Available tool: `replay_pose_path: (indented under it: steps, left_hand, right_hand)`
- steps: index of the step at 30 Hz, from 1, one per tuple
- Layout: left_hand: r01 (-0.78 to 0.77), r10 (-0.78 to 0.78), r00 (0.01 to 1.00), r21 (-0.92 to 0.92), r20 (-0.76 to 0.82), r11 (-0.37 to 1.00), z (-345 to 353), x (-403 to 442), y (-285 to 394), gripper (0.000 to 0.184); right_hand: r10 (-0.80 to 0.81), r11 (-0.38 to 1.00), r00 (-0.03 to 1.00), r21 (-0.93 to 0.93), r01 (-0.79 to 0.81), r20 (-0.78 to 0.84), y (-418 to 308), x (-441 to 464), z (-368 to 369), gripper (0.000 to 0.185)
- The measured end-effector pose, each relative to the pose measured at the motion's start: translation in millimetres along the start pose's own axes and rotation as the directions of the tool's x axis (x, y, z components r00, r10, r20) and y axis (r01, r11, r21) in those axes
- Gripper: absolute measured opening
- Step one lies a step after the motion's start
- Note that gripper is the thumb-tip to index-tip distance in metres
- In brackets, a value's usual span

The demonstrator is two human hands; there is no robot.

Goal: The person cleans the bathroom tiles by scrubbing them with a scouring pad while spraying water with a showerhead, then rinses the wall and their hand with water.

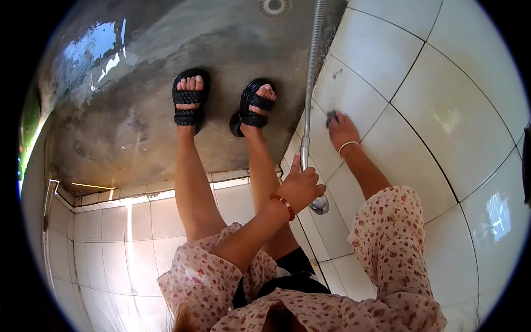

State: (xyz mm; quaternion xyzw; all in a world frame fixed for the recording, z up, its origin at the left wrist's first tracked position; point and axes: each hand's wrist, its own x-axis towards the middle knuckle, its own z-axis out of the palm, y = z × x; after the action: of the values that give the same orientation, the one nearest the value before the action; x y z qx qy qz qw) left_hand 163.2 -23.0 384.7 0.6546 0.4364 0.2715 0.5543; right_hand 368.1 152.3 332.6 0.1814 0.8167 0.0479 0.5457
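My left hand (301,189), with a red bead bracelet on the wrist, is wrapped round the handle of a silver shower head (319,206). Its metal hose (314,66) runs up from the handle to the top edge of the view. Against the white tiled wall (431,122), my right hand (342,133) wears a white bangle. Its fingers are bent round a small dark scrubber (331,118) pressed to a tile.
Black braided sandals (189,105) are on my feet on the wet grey floor (133,149). A round drain (275,6) lies at the top. White tiles (113,254) line the lower left, with a metal rail (47,221) at the far left.
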Motion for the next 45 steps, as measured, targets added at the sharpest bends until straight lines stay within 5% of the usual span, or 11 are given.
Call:
replay_pose_path:
  steps: [3,8,10,14,17,22,28,34,38,42,45]
  left_hand:
    - [-0.074,0.073,0.995,0.015,0.061,0.997,5.5,-8.0,12.5,0.013]
    - [0.116,-0.137,0.98,0.15,0.143,0.982,15.5,-31.3,-5.8,0.014]
    - [0.208,-0.243,0.962,0.245,0.123,0.947,14.4,-40.6,-9.6,0.014]
    - [0.298,-0.304,0.951,0.411,-0.052,0.862,-5.6,-57.8,-8.4,0.013]
    - [0.327,-0.276,0.942,0.339,-0.189,0.882,-32.5,-59.1,13.2,0.014]
    - [0.297,-0.261,0.949,0.23,-0.175,0.927,-79.6,-26.7,59.7,0.031]
    - [0.232,-0.185,0.926,0.111,-0.329,0.966,-83.7,-25.7,101.9,0.039]
    - [0.163,-0.14,0.915,0.03,-0.379,0.986,-71.4,-31.4,105.2,0.044]
    - [0.163,-0.142,0.925,0.033,-0.353,0.986,-64.7,-25.9,128.3,0.044]
    - [0.097,-0.05,0.979,0.237,-0.197,0.967,-80.0,-23.7,175.0,0.045]
    - [0.078,-0.029,0.988,0.325,-0.151,0.942,-80.0,-21.0,181.3,0.039]
  right_hand:
    - [-0.333,0.939,0.804,0.091,0.333,0.493,-60.1,-105.5,19.5,0.042]
    - [-0.204,0.979,0.893,0.078,0.189,0.401,-34.1,-142.5,-21.8,0.037]
    - [0.023,0.999,0.997,0.037,-0.021,-0.071,6.1,-106.9,-27.2,0.025]
    - [0.238,0.944,0.841,-0.089,-0.318,-0.485,76.7,-66.7,-97.6,0.02]
    - [0.16,0.979,0.879,-0.041,-0.199,-0.449,70.6,-120.2,-81.6,0.021]
    - [-0.126,0.988,0.953,0.125,0.094,0.275,-18.2,-241.6,-0.6,0.032]
    - [0.116,0.993,0.976,0.009,-0.116,-0.185,74.9,-179.1,-89.8,0.025]
    - [0.407,0.84,0.728,-0.088,-0.536,-0.552,195.7,-140.1,-205.6,0.033]
    - [0.399,0.916,0.797,0.161,-0.367,-0.454,116.1,-191.9,-119.1,0.032]
    - [0.15,0.988,0.977,-0.068,-0.141,0.149,26.5,-266.2,-33.6,0.038]
    - [0.22,0.974,0.949,0.105,-0.201,-0.224,69.3,-273.0,-50.4,0.031]
